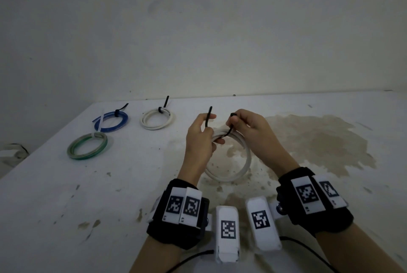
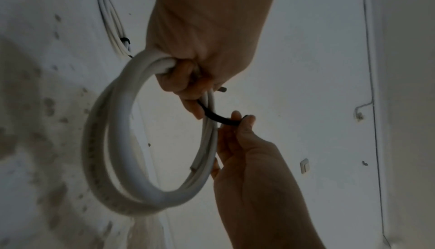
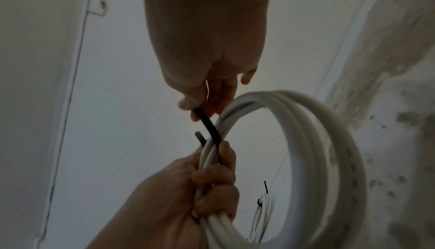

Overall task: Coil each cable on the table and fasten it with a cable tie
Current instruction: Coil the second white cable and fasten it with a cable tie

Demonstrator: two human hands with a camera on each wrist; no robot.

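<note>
Two hands work one bundle: the left hand (image 1: 199,134) clamps the thick white coiled cable (image 1: 239,169) above the stained white table (image 1: 110,195), the right hand (image 1: 246,127) pinches the thin black cable tie (image 1: 226,133) looped beneath. Springy turns (likely light) want gripping at the crossing. Three tied coils lie far left.
</note>
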